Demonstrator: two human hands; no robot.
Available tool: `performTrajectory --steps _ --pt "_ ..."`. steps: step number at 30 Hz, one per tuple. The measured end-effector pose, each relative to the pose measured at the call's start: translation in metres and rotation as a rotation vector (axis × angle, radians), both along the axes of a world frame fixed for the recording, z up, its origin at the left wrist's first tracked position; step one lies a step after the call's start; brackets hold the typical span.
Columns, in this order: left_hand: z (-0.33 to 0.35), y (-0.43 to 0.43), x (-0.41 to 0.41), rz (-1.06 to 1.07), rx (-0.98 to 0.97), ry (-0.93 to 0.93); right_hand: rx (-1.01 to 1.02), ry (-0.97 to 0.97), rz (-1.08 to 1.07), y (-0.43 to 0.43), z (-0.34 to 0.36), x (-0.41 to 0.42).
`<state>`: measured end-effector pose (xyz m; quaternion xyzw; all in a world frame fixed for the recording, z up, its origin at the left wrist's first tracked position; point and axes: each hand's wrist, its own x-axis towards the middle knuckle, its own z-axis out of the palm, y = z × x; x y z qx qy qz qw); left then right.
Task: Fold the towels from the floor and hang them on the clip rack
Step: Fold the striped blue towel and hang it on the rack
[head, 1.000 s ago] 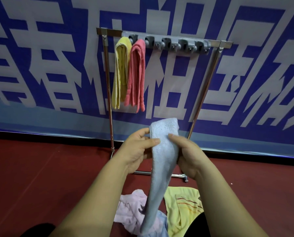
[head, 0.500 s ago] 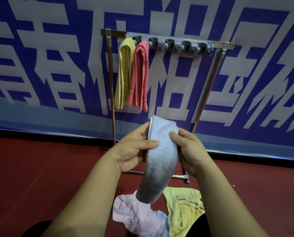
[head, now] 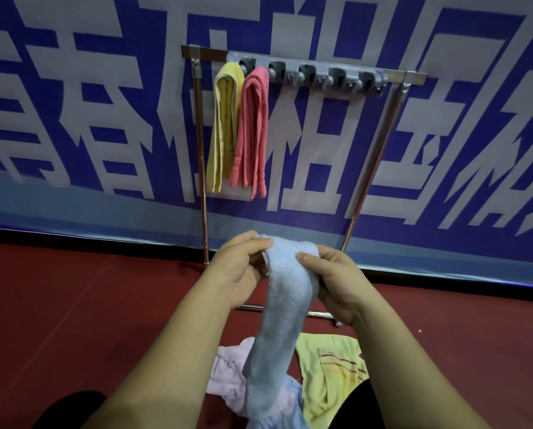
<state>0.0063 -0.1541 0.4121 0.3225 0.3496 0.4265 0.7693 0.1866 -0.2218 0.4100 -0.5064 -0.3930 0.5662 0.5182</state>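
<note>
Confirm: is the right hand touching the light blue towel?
Touching. The head view shows the right hand pinching the light blue towel, thumb pressed on its front.

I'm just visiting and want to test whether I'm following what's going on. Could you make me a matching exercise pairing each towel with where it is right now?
Things:
1. blue towel
2. bright pink towel
3. plain yellow towel
4. striped yellow towel

Places:
A. lying on the floor
B. hanging at the left end of the rack
C. held up by the left hand and the right hand
D. hanging on the rack, second from the left

Pairs: 1-C, 2-D, 3-B, 4-A.
</note>
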Motion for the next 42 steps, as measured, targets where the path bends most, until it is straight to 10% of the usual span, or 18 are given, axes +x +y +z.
performTrajectory --steps 11,26,33,42 --pt "-0.018 -0.012 -0.017 -0.177 0.107 0.226 -0.109 0.093 -0.144 0.01 -0.014 -0.003" --pt "-0.014 -0.008 -0.008 -0.196 0.132 0.041 -0.068 0.191 -0.214 0.007 -0.009 0.009" --pt "-0.02 -0.004 0.008 -0.018 0.124 0.187 0.057 -0.767 -0.441 0.01 -0.004 -0.006" --pt "-0.018 -0.006 0.026 0.127 0.151 0.301 0.157 -1.178 -0.164 0.001 0.005 -0.04"
